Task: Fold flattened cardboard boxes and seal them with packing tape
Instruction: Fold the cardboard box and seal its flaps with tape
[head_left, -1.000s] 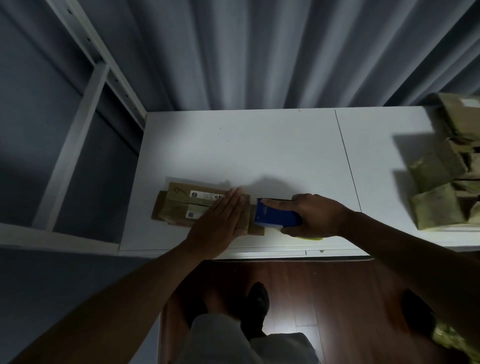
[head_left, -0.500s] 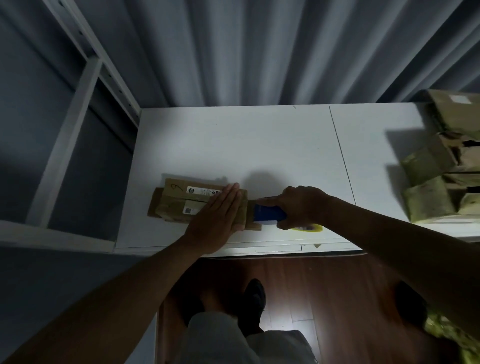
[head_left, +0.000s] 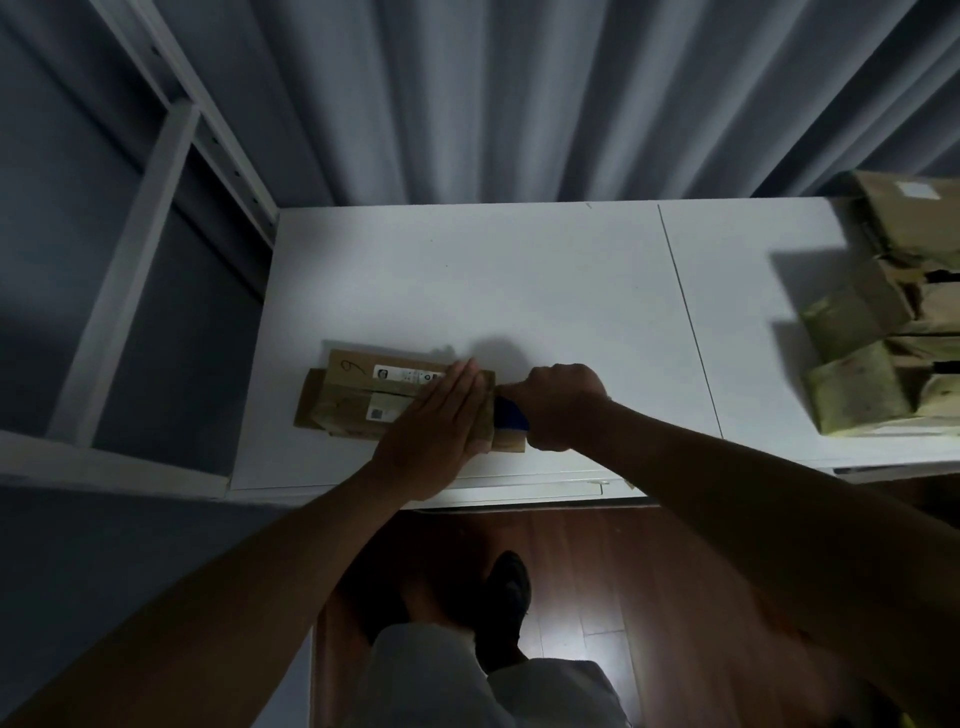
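Note:
A small brown cardboard box (head_left: 358, 397) with white labels lies on the white table (head_left: 519, 291), near its front edge. My left hand (head_left: 436, 421) presses flat on the box's right half with straight fingers. My right hand (head_left: 558, 405) grips a blue tape dispenser (head_left: 510, 415) held against the box's right end. Most of the dispenser is hidden under my fingers.
Several folded cardboard boxes (head_left: 883, 332) are stacked at the table's right edge. A white metal shelf frame (head_left: 156, 218) stands to the left, grey curtains hang behind. My legs and a wooden floor (head_left: 649, 597) show below the table edge.
My right hand has moved left with the blue dispenser, up to the box's right end. The yellow part seen under it earlier is out of sight. My left hand stays pressed on the box.

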